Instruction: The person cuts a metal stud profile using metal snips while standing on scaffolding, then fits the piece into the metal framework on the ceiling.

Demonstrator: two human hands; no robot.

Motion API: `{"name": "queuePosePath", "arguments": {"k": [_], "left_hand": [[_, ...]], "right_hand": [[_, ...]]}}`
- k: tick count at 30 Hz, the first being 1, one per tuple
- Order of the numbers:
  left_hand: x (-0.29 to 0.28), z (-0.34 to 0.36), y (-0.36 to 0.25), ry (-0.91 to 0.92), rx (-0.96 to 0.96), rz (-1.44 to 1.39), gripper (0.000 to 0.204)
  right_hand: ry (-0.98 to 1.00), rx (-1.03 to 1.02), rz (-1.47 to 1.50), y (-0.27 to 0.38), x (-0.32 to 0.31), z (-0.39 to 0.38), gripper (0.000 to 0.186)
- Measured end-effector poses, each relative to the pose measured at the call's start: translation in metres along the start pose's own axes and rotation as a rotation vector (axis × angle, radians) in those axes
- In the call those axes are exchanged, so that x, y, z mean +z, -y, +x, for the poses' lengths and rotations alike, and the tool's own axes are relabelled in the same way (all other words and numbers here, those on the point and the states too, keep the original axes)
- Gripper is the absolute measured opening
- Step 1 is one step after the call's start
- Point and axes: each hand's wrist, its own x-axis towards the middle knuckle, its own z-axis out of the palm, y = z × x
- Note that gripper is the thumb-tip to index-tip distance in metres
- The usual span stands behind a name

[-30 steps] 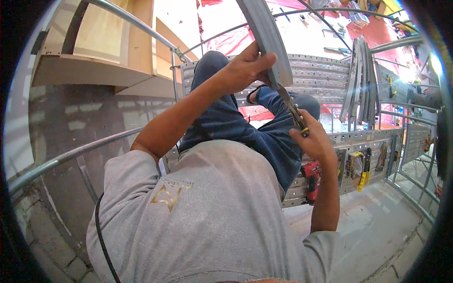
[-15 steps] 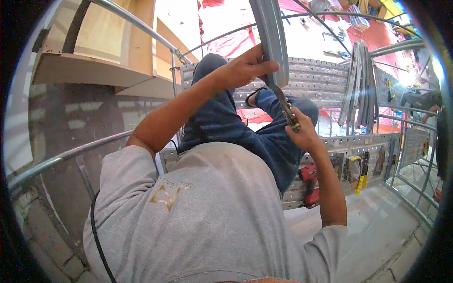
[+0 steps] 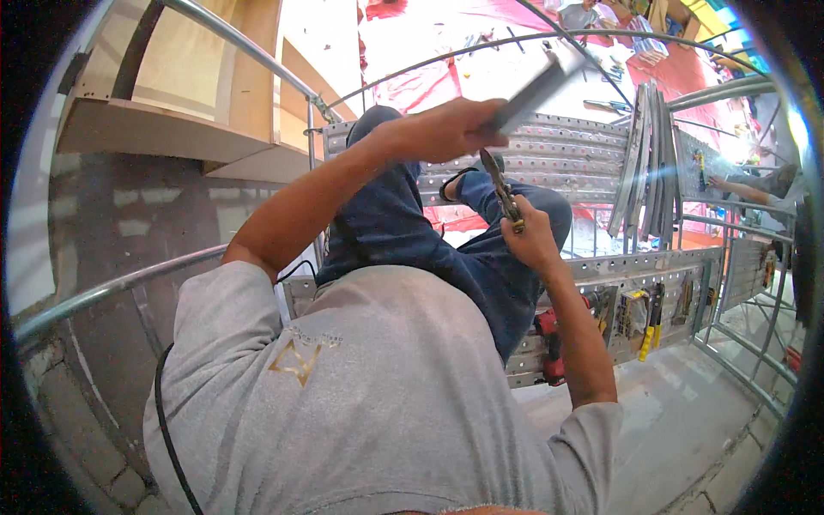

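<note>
My left hand (image 3: 451, 129) is wrapped round a grey metal channel (image 3: 539, 91), which is blurred by motion and slants up to the right. My right hand (image 3: 534, 236) grips a pair of metal snips (image 3: 499, 189) by the handles, over my right knee. The snips' tip points up and left, just below my left hand and apart from the channel. Their jaws look closed.
A perforated metal scaffold plank (image 3: 558, 146) lies ahead. Long grey metal strips (image 3: 648, 163) lean on the scaffold at right. A red power tool (image 3: 552, 348) and yellow-handled cutters (image 3: 652, 322) sit by my right arm. Another person (image 3: 760, 190) shows at far right.
The channel has swung from nearly upright to slanting right, and appears shorter. The snips have come away from its lower end, my right hand moving slightly left and up.
</note>
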Motion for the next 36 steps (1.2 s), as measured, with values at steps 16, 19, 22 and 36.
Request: {"name": "queuePosePath", "arguments": {"k": [16,19,22,36], "left_hand": [[0.036,-0.005,-0.027,-0.801,-0.250,-0.892,0.028],[0.044,-0.009,-0.040,-0.839,-0.232,-0.875,0.028],[0.051,-0.010,-0.044,-0.925,-0.202,-0.779,0.026],[0.063,-0.018,-0.042,-1.026,-0.029,-0.353,0.025]], "right_hand": [[-0.405,-0.030,-0.184,0.047,-0.017,-0.045,0.063],[-0.469,0.003,-0.309,0.058,-0.011,-0.046,0.064],[-0.469,0.023,-0.365,0.067,-0.014,-0.047,0.064],[-0.474,0.040,-0.353,0.063,-0.021,-0.049,0.066]]}}
